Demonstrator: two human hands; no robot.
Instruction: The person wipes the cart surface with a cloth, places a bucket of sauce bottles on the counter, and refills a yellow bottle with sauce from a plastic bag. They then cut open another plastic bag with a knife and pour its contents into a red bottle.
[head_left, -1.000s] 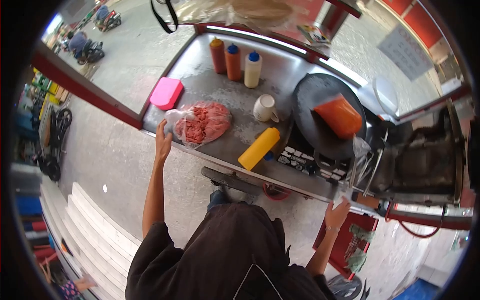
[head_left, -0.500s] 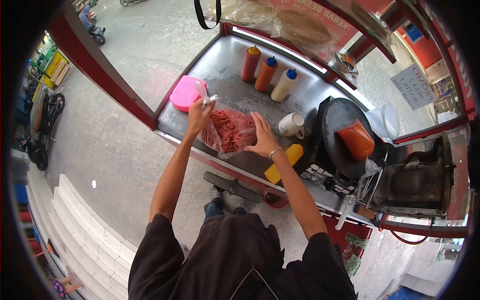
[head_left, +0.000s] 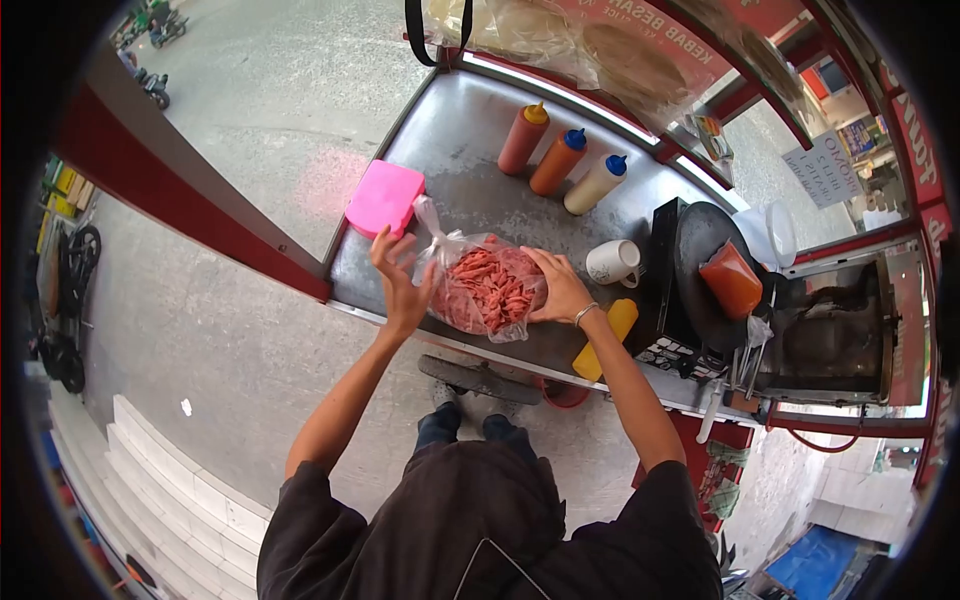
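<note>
A clear plastic bag of red sausage pieces, knotted at the top, rests on the steel counter near its front edge. My left hand presses against the bag's left side with fingers spread. On the bag's right side lies my right hand, cupping it. Both hands hold the bag between them.
A pink lidded box sits left of the bag. Three sauce bottles stand at the back. A white mug, a lying yellow bottle, a black round griddle with a red sauce bag, and a grill lie to the right.
My right hand came up from below the counter to the bag. My left hand let go of the bag's knot and dropped to its left side; both now clasp it.
</note>
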